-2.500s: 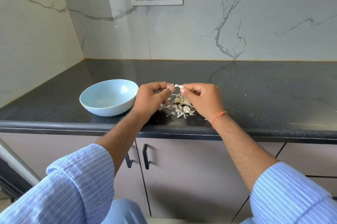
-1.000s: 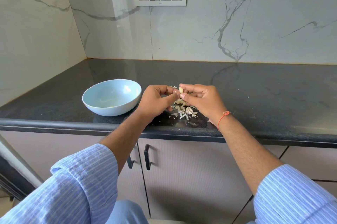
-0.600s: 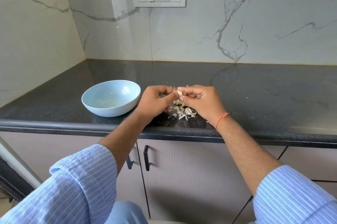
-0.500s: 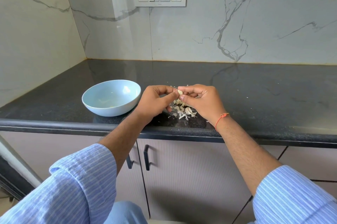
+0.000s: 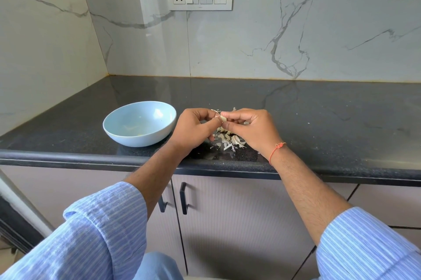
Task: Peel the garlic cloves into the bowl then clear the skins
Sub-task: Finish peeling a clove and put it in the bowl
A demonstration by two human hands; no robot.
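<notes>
A: Entry. The left hand (image 5: 193, 130) and the right hand (image 5: 251, 129) meet above the front edge of the desk (image 5: 319, 120), fingertips together. Grip state: both pinch one garlic clove (image 5: 223, 118), the left hand's thumb and forefinger at its near end, the right hand's fingers curled round the other end. The clove is off the desk, just right of the bowl (image 5: 140, 123).

B: Skins?

A: The loose skins (image 5: 229, 139) lie in a small heap on the desk directly beneath the hands, close to the front edge. A few flecks sit apart from the heap.

B: Risks from here?

A: Judged, not observed: the clove is small, smooth and pale, so a slip between the fingertips could drop it into the skins or off the front edge. The skins look thin, papery and curled; a brush from a wrist could scatter them over the edge. The bowl stands just beside the left hand, so a sideways knock could shift it.

B: Materials?

A: Bowl: pale blue, glossy, round, shallow; a few pale pieces inside, too small to identify with certainty. Desk: dark speckled stone, polished, reflective, with a rounded front edge. Whether skin remains on the clove cannot be told.
</notes>
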